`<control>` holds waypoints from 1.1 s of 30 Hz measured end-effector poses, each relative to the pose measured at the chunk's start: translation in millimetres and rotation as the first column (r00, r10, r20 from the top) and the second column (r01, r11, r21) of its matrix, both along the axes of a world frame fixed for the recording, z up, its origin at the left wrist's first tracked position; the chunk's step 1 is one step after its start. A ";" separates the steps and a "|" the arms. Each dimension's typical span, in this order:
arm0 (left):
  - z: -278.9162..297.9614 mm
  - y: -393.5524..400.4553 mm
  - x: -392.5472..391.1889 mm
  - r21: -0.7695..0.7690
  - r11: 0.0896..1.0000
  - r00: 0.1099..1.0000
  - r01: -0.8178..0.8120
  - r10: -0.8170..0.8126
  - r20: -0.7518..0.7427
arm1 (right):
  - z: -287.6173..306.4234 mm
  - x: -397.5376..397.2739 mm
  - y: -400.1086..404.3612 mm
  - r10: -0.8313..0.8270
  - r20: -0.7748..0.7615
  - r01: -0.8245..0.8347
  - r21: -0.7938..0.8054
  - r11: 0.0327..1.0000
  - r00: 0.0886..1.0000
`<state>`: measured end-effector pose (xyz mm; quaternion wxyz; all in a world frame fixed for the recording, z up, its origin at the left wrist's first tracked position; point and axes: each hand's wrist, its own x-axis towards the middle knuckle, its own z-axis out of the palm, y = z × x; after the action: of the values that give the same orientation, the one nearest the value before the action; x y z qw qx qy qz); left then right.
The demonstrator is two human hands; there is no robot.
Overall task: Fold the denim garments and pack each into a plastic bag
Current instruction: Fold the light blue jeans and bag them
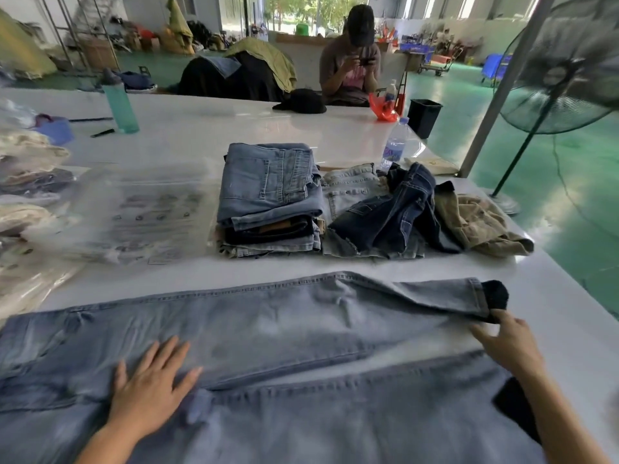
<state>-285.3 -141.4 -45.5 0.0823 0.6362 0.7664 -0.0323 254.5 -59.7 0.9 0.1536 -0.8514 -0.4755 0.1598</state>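
Jeans [268, 329]: left hand [150, 386] flat; right hand [509, 343] pinching.

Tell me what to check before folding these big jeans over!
1. Jeans spread out on the white table: ok.
2. Left hand pressing flat on the denim: ok.
3. Right hand has a grip on the leg hem: ok, fingers at the cuff.
4. Legs lined up evenly: not ok, they lie apart.
5. Plastic bags nearby: ok, on the left.
6. Wrinkles gone: cannot tell, picture is blurry.
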 end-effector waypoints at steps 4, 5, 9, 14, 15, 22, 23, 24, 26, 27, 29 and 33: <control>-2.2 -4.5 11.0 0.192 0.978 0.991 0.079 -0.098 0.093 | -15.5 -0.2 -52.7 -0.021 0.123 0.050 -0.235 0.971 0.992; -5.0 -9.2 17.3 0.333 0.935 0.981 0.119 -0.163 0.108 | -18.3 -0.4 -63.5 -0.047 0.148 0.084 -0.252 0.964 0.988; -15.6 -29.3 49.3 0.369 0.908 0.961 0.200 -0.255 0.107 | -24.0 11.1 -88.6 -0.112 -0.110 0.106 -0.060 0.993 0.988; -15.7 -31.7 64.4 0.281 0.924 0.960 0.260 -0.279 0.028 | 0.9 37.5 -87.7 -0.302 0.033 0.281 0.286 0.916 0.953; -15.3 -31.3 68.4 0.260 0.920 0.950 0.294 -0.310 0.023 | 1.8 36.3 -81.8 -0.310 0.133 0.289 0.159 0.944 0.941; -20.3 -36.7 58.9 0.394 0.834 0.870 0.386 -0.471 0.146 | 0.1 -13.8 -29.3 -0.134 0.275 0.099 0.138 0.985 0.952; -20.7 -37.6 57.2 0.395 0.827 0.862 0.400 -0.486 0.143 | 0.6 -14.1 -22.7 -0.120 0.294 0.079 0.145 0.986 0.948; -19.2 -38.0 57.2 0.386 0.825 0.857 0.411 -0.495 0.145 | 0.0 -11.9 -15.0 -0.102 0.313 0.065 0.128 0.990 0.944; -18.3 -36.8 59.6 0.410 0.813 0.846 0.412 -0.509 0.159 | -4.6 -3.7 0.9 -0.053 0.352 0.032 0.067 0.997 0.935; -16.8 -35.9 60.6 0.426 0.810 0.840 0.402 -0.512 0.182 | -7.4 -0.1 8.1 -0.028 0.369 0.014 0.039 0.999 0.929; -12.1 -32.6 64.6 0.479 0.806 0.829 0.348 -0.503 0.244 | -13.0 7.8 23.5 0.026 0.416 -0.022 -0.015 1.000 0.909; -14.2 -7.7 92.3 0.666 0.705 0.891 0.244 -0.434 0.133 | -20.5 18.6 57.3 0.110 0.514 -0.055 -0.122 0.991 0.850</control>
<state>-193.0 -149.1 -59.7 -0.0365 0.7550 0.5805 0.3028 273.1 -2.5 -19.6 -0.0315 -0.8483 -0.5266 -0.0453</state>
